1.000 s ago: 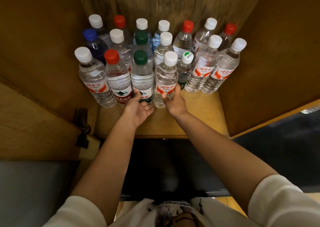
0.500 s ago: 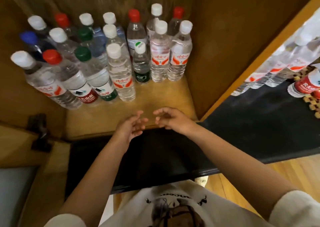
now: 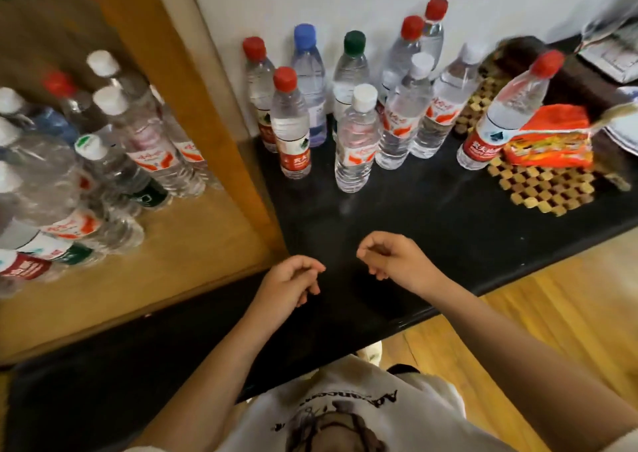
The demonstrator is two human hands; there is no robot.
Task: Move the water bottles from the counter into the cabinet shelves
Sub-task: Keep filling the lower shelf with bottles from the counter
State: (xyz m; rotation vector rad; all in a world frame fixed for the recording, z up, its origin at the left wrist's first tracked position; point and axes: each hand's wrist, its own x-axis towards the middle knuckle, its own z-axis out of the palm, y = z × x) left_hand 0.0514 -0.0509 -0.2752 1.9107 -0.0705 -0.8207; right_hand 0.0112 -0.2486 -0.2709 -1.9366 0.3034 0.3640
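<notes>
Several water bottles stand on the black counter by the white wall. Nearest are a red-capped bottle and a white-capped bottle; another red-capped bottle stands apart at the right. On the left, the wooden cabinet shelf holds several bottles packed together. My left hand and my right hand hover over the counter's front part, fingers loosely curled, holding nothing. Both are well short of the bottles.
The cabinet's wooden side panel separates shelf and counter. A woven checkered mat lies at the right with an orange snack packet on it. Dishes sit at the far right edge. Wooden floor shows below the counter edge.
My hands let go of the bottles on the shelf and drew back out. My view swung right, from the cabinet to the counter bottles.
</notes>
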